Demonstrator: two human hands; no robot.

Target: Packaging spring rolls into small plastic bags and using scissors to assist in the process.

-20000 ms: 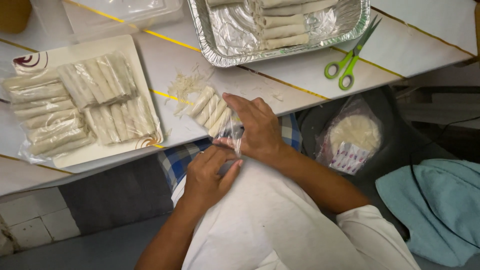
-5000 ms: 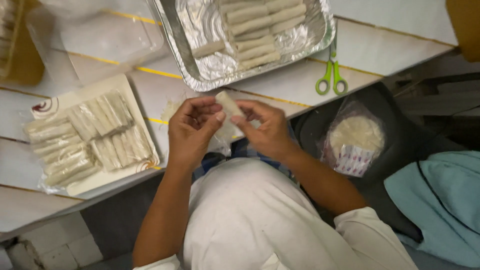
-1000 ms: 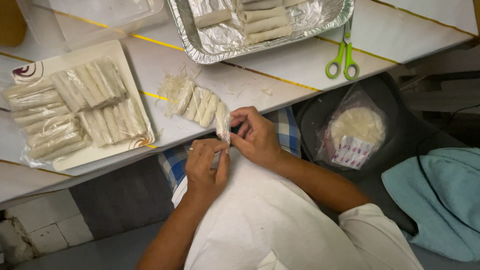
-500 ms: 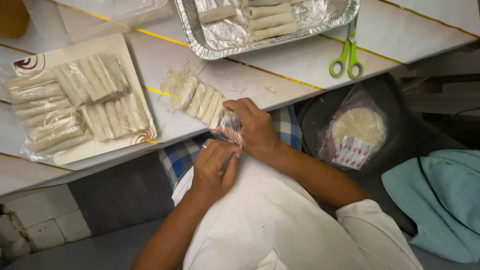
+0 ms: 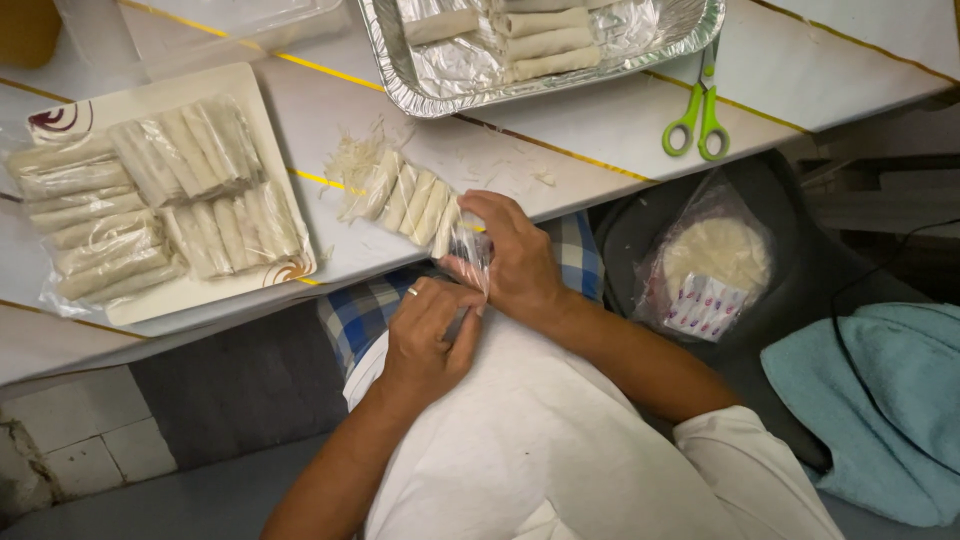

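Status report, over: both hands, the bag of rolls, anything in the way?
Left hand and right hand both pinch the bag mouth. Rolls inside, lying at the table edge. Nothing in the way.

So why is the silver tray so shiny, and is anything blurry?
Head view: the foil tray throws back bright glare from light above; the left hand and right hand look sharp, with little blur; the clear bag they pinch glints, hiding its edges; under the table the tiled wall sits in dim shadow.
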